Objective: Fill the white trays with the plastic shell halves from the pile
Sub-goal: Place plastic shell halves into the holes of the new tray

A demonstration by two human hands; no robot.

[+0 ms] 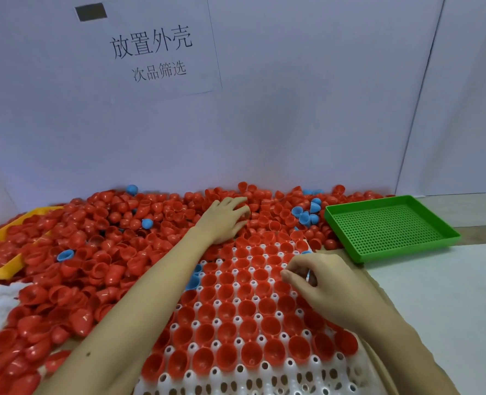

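Head view: mid-fill, white tray (267, 374) mostly seated with red shell halves (247, 326), left hand (226, 219) curled grabbing shells in pile (99, 252) beyond tray, right hand (318, 277) pinching something small over tray's far-right cells, next likely seat it.

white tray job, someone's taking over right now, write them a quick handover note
Left hand: reaching into the pile, fingers curled over red shells; actual grip unclear.
Right hand: over the white tray, pinching something small and bluish.
Done: most tray pockets hold red shell halves, open side up.
Left: nearest rows still empty; a few blue shells are mixed in the pile. Green tray is empty.
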